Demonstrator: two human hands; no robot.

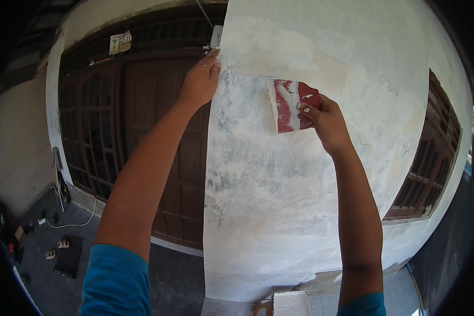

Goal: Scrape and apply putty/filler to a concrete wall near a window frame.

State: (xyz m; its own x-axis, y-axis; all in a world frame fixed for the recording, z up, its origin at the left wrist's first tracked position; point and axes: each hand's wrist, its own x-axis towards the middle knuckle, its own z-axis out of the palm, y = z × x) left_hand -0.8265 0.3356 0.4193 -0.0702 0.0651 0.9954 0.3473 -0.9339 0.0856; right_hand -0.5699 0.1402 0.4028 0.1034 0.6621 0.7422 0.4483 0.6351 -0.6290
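Where the red scraper [288, 108] is showing: it is standing before the wall [258, 174], a little right of the frame's upper centre, with white paste streaking its face and edging its left side; whether that side is touching the wall, I cannot tell.
Right hand [329, 121]: its fingers are closing round the scraper's narrow end, the thumb pressing on the smeared face.
Left hand [200, 81]: at upper middle, its fingers are lying close together by the wall's corner, near a small pale-grey piece [216, 36]; whether they are gripping anything, I cannot tell.
Covered wall: white and cream coating is spreading over much of the top and right, so those parts are looking largely done.
Patchy wall: grey is showing through around the frame's centre and down the corner, so that stretch is seemingly needing more.
Tray [291, 303]: smeared white, it is standing at bottom centre-right.
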